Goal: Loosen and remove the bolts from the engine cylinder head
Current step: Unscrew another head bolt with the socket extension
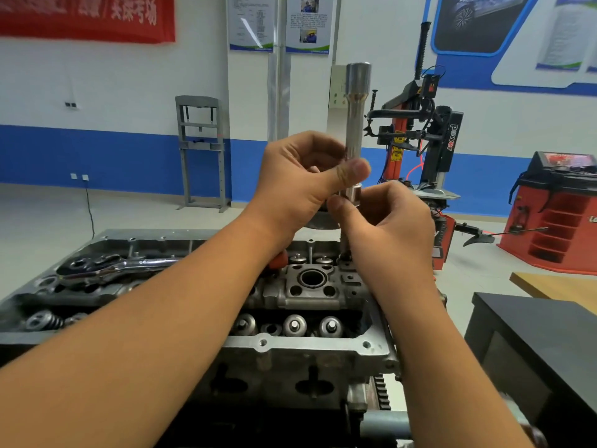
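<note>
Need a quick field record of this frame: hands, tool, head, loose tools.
left hand: grips extension bar mid-shaft
right hand: pinches the bar's lower end
extension bar: upright, above the cylinder head's right end
cylinder head: cover off, valve springs exposed
ratchet wrench: lies on the head, left side, untouched
bolt under bar: hidden by right hand, cannot tell

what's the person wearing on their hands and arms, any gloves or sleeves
No gloves: both the left hand and the right hand are bare. No sleeves, watch, rings or bands show; both forearms are uncovered right to the frame's edge. Fingernails are short.
</note>
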